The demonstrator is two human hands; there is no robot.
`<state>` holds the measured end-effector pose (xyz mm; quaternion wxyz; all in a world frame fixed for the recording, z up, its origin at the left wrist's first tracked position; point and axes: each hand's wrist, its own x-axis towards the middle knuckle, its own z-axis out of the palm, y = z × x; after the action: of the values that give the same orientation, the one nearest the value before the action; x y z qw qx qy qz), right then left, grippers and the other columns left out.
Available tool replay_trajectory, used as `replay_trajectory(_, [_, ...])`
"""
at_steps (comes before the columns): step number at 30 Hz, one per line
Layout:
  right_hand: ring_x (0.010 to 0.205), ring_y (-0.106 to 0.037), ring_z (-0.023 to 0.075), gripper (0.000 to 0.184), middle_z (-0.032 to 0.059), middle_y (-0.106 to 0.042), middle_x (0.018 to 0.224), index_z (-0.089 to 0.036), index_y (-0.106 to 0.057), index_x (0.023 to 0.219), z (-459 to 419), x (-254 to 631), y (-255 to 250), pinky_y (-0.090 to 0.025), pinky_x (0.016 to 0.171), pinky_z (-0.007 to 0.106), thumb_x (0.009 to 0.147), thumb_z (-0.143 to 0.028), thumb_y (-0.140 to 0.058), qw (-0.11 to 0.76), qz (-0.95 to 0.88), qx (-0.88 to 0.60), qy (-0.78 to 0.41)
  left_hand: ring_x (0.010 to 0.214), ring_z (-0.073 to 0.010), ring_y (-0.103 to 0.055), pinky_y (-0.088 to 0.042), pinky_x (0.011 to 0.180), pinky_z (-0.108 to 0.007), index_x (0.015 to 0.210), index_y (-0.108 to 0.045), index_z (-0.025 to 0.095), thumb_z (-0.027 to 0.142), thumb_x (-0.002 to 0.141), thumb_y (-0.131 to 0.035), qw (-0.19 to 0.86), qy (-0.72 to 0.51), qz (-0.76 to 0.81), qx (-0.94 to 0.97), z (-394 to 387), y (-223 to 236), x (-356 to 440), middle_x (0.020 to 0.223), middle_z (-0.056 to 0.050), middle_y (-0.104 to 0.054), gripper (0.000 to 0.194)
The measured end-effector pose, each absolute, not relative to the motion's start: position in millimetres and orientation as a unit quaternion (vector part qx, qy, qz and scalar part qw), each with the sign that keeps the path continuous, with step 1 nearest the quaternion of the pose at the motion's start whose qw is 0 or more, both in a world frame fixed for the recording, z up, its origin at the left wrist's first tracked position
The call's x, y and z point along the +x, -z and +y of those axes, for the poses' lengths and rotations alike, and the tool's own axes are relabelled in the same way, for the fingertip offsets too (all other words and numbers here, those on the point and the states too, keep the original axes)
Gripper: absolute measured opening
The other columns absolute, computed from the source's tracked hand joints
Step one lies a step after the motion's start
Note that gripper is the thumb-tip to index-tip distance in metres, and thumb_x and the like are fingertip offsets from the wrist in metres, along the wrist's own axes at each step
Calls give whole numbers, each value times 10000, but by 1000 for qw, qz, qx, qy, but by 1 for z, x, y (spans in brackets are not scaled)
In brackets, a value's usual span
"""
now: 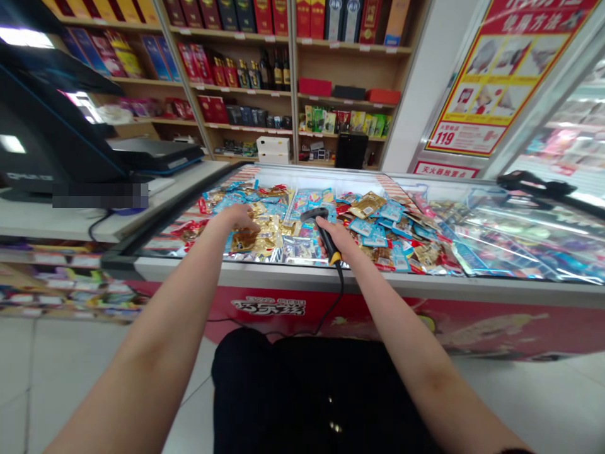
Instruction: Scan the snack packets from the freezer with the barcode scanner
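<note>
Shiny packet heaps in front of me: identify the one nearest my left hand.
The left-side heap of gold, blue and red shiny packets, by your left hand; the other heap, right of the black-and-yellow handheld scanner, lies nearer your right hand.

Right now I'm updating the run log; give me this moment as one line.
left hand: at gold packets, contact unclear | right hand: gripping handheld scanner | scanner cable: hanging in front of chest freezer
</note>
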<state>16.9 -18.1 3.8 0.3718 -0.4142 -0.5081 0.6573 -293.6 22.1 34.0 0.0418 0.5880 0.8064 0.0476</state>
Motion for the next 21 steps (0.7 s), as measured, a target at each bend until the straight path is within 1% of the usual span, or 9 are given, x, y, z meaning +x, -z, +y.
replay_trajectory(3, [338, -542, 116, 411, -19, -610, 509, -203, -546, 757, -16, 15, 0, -459, 332, 215, 1020, -501, -652, 373, -508, -410, -659, 1228, -418, -668, -539, 988, -401, 1054, -793, 208, 482, 412, -978, 38, -40, 814, 579, 22, -33, -295, 1233, -185, -765, 722])
replay_trajectory(7, [341, -546, 118, 408, -17, -618, 518, -209, -541, 760, -13, 15, 3, -460, 334, 216, 1015, -504, -660, 371, -507, -410, -661, 1207, -443, -669, -535, 1005, -428, 861, -771, 194, 575, 449, -945, 24, -86, 820, 566, 23, -32, -293, 1024, -191, -786, 587])
replay_trajectory(9, [342, -545, 120, 412, -17, -616, 516, -210, -536, 758, -13, 15, 2, -464, 335, 218, 1012, -507, -666, 371, -503, -414, -662, 1165, -423, -687, -544, 980, -403, 811, -756, 211, 584, 485, -920, 10, -124, 815, 566, 24, -32, -291, 922, -166, -781, 522])
replay_trajectory(11, [344, -545, 121, 393, -18, -617, 516, -208, -540, 774, -13, 17, -2, -468, 339, 218, 1022, -490, -658, 374, -501, -418, -659, 1098, -382, -709, -550, 936, -354, 815, -754, 233, 526, 516, -908, -7, -161, 807, 569, 25, -32, -287, 861, -121, -773, 445])
replay_trajectory(14, [343, -542, 123, 340, -19, -620, 516, -199, -576, 834, -13, 20, -8, -462, 332, 217, 1054, -456, -615, 379, -497, -424, -655, 1019, -327, -721, -540, 887, -298, 833, -753, 235, 378, 560, -880, -3, -223, 794, 565, 26, -32, -276, 811, -64, -750, 333])
replay_trajectory(17, [341, -542, 124, 343, -20, -612, 509, -192, -598, 856, -11, 26, -15, -453, 329, 214, 1053, -472, -613, 384, -492, -426, -656, 945, -296, -710, -533, 844, -283, 825, -738, 208, 286, 598, -835, 44, -313, 771, 553, 28, -33, -257, 707, -25, -684, 259])
replay_trajectory(19, [343, -546, 122, 357, -22, -610, 507, -192, -602, 859, -8, 31, -18, -452, 332, 211, 1040, -499, -630, 392, -491, -422, -654, 901, -280, -692, -533, 816, -283, 760, -704, 192, 266, 610, -825, 80, -372, 751, 539, 32, -31, -241, 638, -6, -612, 206])
replay_trajectory(21, [347, -549, 122, 368, -19, -616, 515, -190, -610, 877, -4, 37, -21, -456, 338, 212, 1031, -523, -638, 401, -489, -416, -654, 866, -264, -675, -539, 791, -289, 691, -657, 184, 262, 625, -824, 128, -433, 727, 518, 36, -27, -223, 621, 0, -565, 196])
